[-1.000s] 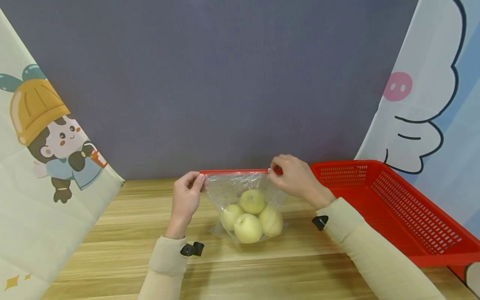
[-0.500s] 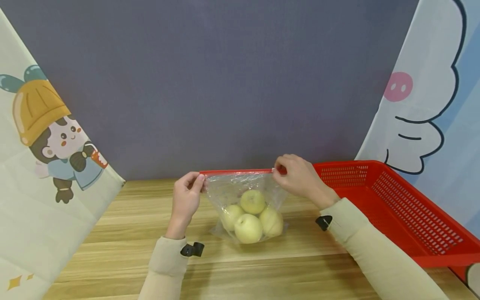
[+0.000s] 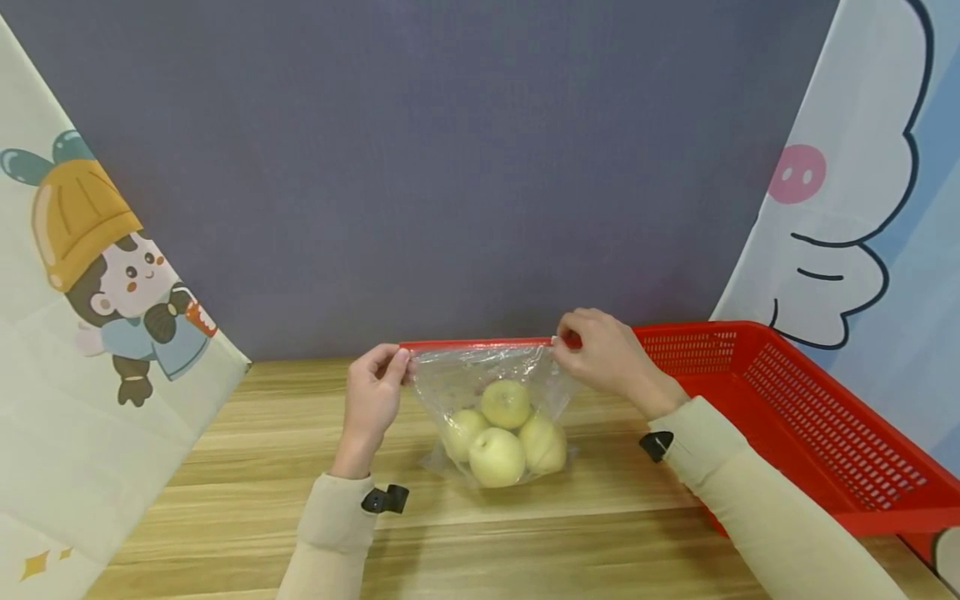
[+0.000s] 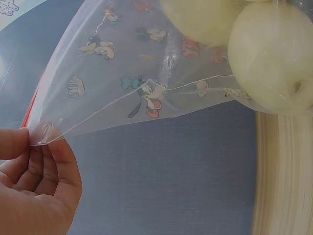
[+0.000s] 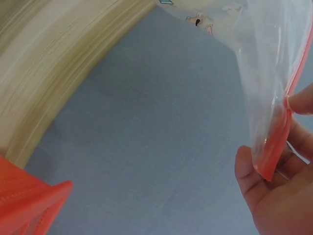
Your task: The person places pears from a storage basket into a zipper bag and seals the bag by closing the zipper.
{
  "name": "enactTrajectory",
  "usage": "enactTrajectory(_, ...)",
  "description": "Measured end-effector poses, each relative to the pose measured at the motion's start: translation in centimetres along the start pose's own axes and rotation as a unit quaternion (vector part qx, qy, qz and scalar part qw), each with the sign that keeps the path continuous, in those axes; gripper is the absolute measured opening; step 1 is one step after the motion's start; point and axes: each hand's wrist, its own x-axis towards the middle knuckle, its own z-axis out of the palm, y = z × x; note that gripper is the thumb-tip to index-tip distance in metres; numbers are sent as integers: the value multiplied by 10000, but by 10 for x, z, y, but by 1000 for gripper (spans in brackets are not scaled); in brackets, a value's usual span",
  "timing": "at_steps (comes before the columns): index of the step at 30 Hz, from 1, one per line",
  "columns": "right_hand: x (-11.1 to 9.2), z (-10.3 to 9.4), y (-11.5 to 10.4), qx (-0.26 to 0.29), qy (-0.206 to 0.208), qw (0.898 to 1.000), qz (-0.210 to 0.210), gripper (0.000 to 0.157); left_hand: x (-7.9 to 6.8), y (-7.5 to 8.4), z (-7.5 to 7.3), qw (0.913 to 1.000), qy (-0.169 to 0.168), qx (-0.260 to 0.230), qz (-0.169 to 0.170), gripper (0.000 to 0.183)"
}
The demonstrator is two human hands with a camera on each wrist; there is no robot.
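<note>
A clear zip bag with a red zip strip along its top stands on the table. Several round, pale yellow-green fruits, apples or pears, lie inside; cartoon prints show on the plastic in the left wrist view. My left hand pinches the bag's top left corner between thumb and forefinger. Near the right end of the strip, my right hand pinches a small whitish slider on the zip. The red end of the strip sticks out past the slider, among the fingers.
A red perforated plastic basket stands on the right, beside my right forearm. The wood-grain table ends at a dark grey backdrop. Cartoon-printed cloths hang at both sides.
My right hand has slid a little to the right along the zip, taking the slider towards the bag's right corner. The left hand and the fruits have stayed in place.
</note>
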Motion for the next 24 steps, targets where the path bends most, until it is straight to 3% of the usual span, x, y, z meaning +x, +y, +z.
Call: enactTrajectory(24, -6, -7, 11, 411, 89, 9991, 58, 10, 0, -3, 2, 9999, 74, -64, 38, 20)
